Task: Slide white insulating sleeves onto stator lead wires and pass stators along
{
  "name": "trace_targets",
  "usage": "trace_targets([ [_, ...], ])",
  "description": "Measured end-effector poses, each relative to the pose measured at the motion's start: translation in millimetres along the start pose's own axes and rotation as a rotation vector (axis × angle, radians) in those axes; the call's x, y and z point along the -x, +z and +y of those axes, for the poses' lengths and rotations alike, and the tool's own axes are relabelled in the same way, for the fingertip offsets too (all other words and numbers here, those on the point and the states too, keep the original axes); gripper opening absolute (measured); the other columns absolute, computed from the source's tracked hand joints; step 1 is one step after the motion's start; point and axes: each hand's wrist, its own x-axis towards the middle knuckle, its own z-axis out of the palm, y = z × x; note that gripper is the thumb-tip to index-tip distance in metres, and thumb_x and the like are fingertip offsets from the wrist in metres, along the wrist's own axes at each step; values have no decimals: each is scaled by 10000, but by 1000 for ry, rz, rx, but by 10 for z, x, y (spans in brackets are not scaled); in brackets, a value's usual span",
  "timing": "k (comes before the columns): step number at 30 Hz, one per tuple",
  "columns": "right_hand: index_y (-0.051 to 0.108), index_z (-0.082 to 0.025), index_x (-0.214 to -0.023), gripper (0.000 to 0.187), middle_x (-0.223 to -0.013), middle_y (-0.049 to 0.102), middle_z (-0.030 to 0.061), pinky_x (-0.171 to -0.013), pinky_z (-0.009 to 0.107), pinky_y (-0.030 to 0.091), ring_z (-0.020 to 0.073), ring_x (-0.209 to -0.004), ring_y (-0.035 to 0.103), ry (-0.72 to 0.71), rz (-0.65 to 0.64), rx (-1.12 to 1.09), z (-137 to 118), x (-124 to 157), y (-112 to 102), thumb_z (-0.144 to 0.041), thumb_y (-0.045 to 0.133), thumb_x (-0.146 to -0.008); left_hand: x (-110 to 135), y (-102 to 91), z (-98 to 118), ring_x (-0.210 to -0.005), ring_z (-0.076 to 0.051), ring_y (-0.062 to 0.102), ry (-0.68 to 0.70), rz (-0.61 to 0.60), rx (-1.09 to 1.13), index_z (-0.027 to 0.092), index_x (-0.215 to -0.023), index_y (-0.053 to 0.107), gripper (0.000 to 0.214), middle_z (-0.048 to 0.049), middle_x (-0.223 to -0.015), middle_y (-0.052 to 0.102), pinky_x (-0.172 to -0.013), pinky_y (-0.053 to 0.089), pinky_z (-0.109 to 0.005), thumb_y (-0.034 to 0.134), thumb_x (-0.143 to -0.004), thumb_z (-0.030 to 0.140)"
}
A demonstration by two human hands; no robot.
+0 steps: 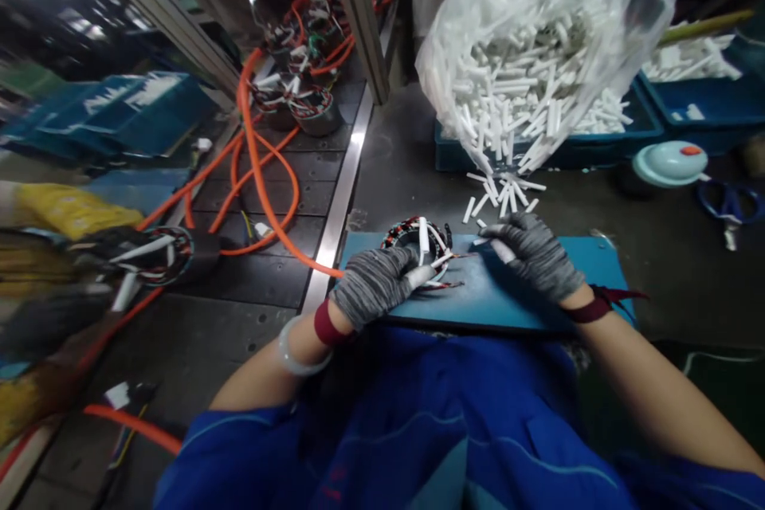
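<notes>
Blue jacket | wire coil against left hand, held | right hand: white tube pinched

Bare blue board at centre, passable between left hand and right hand. Just above: loose white tubes, bulging plastic bag in the way. Orange hose loops across left of centre; metal post obstructs upper centre.
</notes>
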Motion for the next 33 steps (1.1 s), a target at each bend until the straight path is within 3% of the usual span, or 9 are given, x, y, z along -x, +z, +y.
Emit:
trace_targets([
  [4, 744, -228, -1101, 286, -928, 776, 48, -777, 360, 583, 214, -818, 721, 230, 63, -539, -248, 199, 12, -426, 594, -960, 11, -21, -12, -768, -178, 700, -9, -11, 67, 195, -909, 727, 329, -28, -812, 743, -717, 485, -280, 586, -998, 479],
  [8, 764, -206, -1044, 299, -864, 785, 44, -681, 325, 584, 188, -709, 706, 383, 39, -705, -298, 271, 61, -448, 702, -880, 37, -14, -18, -748, -163, 696, -8, 12, 102, 192, -874, 724, 301, -18, -806, 744, -709, 480, -265, 609, -992, 444],
  [11, 780, -220, -1007, 291, -883, 797, 40, -712, 336, 602, 202, -758, 728, 358, 35, -725, -290, 238, 100, -452, 757, -834, 50, 37, -33, -740, -171, 713, 7, 50, 96, 191, -899, 729, 293, -18, -808, 757, -696, 497, -262, 627, -979, 453],
  [15, 797, -253, -1027, 250, -1000, 803, 39, -861, 361, 587, 220, -918, 742, 157, 24, -640, -350, 151, 140, -427, 767, -850, 76, 147, -104, -813, -178, 753, 48, 168, 87, 191, -1157, 705, 305, -21, -915, 792, -752, 553, -257, 593, -1000, 427],
  [19, 779, -231, -1049, 273, -891, 787, 35, -750, 297, 542, 169, -767, 705, 121, -156, -582, -436, 19, 139, -456, 663, -945, 55, 201, -188, -1042, -202, 752, 312, 130, -24, 197, -1258, 699, 350, -77, -1171, 778, -906, 579, -302, 421, -1075, 305],
  [25, 485, -216, -490, 711, -368, 440, -33, -525, 246, 412, 85, -384, 415, 350, -525, -815, -450, -95, 135, -681, 377, -1017, 4, 193, -183, -991, -244, 761, 473, 100, -346, 188, -1294, 685, 350, -100, -1226, 758, -739, 596, -322, 424, -1063, 222],
  [28, 635, -192, -667, 579, -477, 553, -30, -549, 248, 438, 101, -463, 499, 331, -423, -781, -416, -101, 78, -674, 513, -965, 45, 224, -179, -943, -246, 758, 501, 129, -427, 200, -1297, 678, 323, -99, -1189, 766, -691, 572, -314, 495, -1031, 197],
  [31, 724, -187, -1036, 379, -733, 719, -3, -642, 271, 515, 141, -639, 635, 263, -263, -778, -374, -140, 7, -535, 707, -886, 72, 257, -145, -797, -217, 742, 375, 110, -404, 189, -1296, 676, 314, -92, -1019, 782, -680, 552, -308, 517, -1043, 285],
  [33, 737, -193, -1093, 340, -810, 757, 15, -691, 293, 550, 162, -702, 682, 211, -276, -767, -387, -175, 14, -475, 691, -907, 61, 273, -92, -692, -209, 717, 307, 108, -420, 183, -1253, 700, 317, -92, -921, 773, -618, 520, -301, 500, -1051, 325],
])
